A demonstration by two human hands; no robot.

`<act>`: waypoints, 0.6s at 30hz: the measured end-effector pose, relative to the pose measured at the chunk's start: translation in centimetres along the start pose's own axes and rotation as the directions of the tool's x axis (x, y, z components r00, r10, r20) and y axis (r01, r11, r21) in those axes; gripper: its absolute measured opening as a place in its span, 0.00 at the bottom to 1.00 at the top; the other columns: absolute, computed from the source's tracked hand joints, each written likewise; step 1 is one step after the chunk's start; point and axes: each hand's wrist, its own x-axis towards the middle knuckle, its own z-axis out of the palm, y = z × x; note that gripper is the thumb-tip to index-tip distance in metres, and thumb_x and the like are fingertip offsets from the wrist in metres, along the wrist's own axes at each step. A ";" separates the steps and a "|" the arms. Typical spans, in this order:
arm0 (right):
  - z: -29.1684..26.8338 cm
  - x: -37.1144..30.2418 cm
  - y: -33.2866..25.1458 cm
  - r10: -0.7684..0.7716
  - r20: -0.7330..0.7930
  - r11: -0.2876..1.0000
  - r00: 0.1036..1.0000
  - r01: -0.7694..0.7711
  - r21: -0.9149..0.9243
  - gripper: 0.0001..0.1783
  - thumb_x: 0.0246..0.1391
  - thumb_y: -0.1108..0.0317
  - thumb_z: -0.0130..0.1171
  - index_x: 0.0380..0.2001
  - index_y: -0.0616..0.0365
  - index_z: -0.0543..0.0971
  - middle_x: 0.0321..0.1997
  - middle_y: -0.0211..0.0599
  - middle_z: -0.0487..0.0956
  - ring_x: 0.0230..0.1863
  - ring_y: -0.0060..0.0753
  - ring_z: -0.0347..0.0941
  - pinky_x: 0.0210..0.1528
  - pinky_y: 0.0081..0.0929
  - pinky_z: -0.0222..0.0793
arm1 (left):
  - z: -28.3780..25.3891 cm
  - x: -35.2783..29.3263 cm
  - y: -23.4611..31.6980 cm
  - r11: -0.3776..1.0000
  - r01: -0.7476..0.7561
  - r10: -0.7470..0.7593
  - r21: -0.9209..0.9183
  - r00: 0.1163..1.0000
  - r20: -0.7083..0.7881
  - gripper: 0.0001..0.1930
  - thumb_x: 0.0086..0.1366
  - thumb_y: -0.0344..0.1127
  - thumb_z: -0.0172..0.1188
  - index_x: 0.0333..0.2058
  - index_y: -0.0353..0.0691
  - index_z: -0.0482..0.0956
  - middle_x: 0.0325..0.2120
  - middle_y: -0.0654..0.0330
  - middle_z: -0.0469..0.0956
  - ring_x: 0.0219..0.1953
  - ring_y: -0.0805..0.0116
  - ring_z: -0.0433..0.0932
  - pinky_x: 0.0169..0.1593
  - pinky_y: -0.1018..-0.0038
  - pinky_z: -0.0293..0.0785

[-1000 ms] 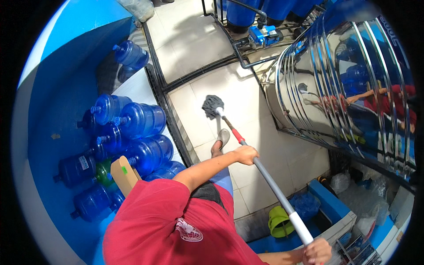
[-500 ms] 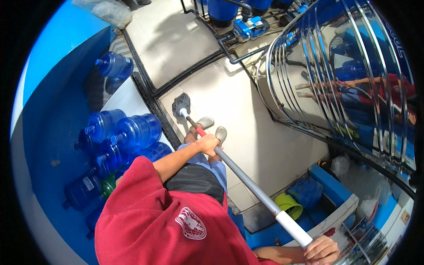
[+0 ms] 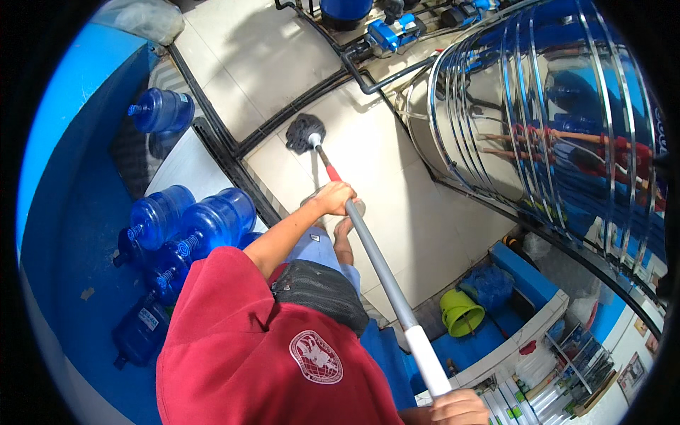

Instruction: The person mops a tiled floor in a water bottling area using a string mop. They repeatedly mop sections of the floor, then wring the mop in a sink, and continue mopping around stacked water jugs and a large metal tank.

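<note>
Two hands share one mop [image 3: 380, 265] in the head view, which looks down past a red shirt. The left hand [image 3: 334, 199] is wrapped closed around the grey pole, just below its red section. The right hand [image 3: 457, 408], partly cut off by the lower edge, is closed over the white end of the handle. The pole slants away from the body, and the dark mop head [image 3: 304, 132] appears to lie on the pale floor [image 3: 432, 241], near the black pipes [image 3: 290, 111].

For good strokes, the left hand would best guide and press lightly while the right steers the end. Keeping the pole low should let the strands spread flat. Care seems needed along the pipes, where strands could snag, and around the feet. The blue jugs [image 3: 218, 221] to the left, the shiny tank [image 3: 482, 113] to the right and the lime bucket [image 3: 462, 313] limit a wide swing.
</note>
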 end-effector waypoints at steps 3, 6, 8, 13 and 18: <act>1.8 0.8 0.0 0.050 -0.023 0.999 0.999 -0.050 -0.013 0.09 0.41 0.71 0.55 0.14 0.64 0.72 0.14 0.41 0.71 0.14 0.37 0.68 0.18 0.32 0.68 | -1.7 2.2 -0.5 0.999 0.037 -0.039 -0.025 0.997 -0.073 0.15 0.56 0.45 0.57 0.21 0.39 0.79 0.24 0.48 0.79 0.34 0.49 0.79 0.37 0.55 0.75; 1.3 0.4 -1.0 0.081 -0.111 0.993 0.991 -0.090 -0.082 0.07 0.39 0.72 0.54 0.14 0.64 0.71 0.13 0.41 0.70 0.13 0.37 0.67 0.18 0.33 0.68 | -0.1 4.8 1.8 0.997 0.045 -0.045 -0.056 0.999 -0.012 0.15 0.56 0.46 0.58 0.23 0.39 0.80 0.28 0.51 0.79 0.38 0.51 0.78 0.42 0.58 0.74; 0.1 -1.2 -1.9 0.003 -0.169 0.994 0.986 -0.022 -0.110 0.05 0.36 0.74 0.52 0.16 0.65 0.71 0.12 0.41 0.69 0.12 0.36 0.67 0.18 0.34 0.67 | 1.9 6.3 4.2 0.998 0.020 -0.018 -0.057 0.999 0.041 0.14 0.56 0.46 0.59 0.26 0.40 0.81 0.30 0.51 0.79 0.39 0.52 0.78 0.45 0.59 0.74; -6.6 -8.4 -7.5 -0.097 -0.378 0.973 0.921 0.008 -0.230 0.09 0.48 0.69 0.43 0.18 0.59 0.65 0.09 0.37 0.65 0.10 0.31 0.62 0.15 0.28 0.57 | 9.1 9.0 14.1 0.991 -0.131 0.120 0.017 0.948 0.295 0.10 0.40 0.37 0.63 0.25 0.44 0.82 0.25 0.51 0.81 0.34 0.52 0.81 0.37 0.58 0.79; -16.9 -18.8 -16.5 -0.215 -0.724 0.969 0.655 0.051 -0.242 0.15 0.59 0.61 0.36 0.24 0.58 0.66 0.07 0.31 0.59 0.08 0.25 0.52 0.15 0.28 0.53 | 18.7 10.1 27.1 0.929 -0.370 0.285 0.001 0.718 0.635 0.16 0.44 0.41 0.64 0.33 0.43 0.82 0.32 0.53 0.82 0.38 0.54 0.82 0.39 0.60 0.79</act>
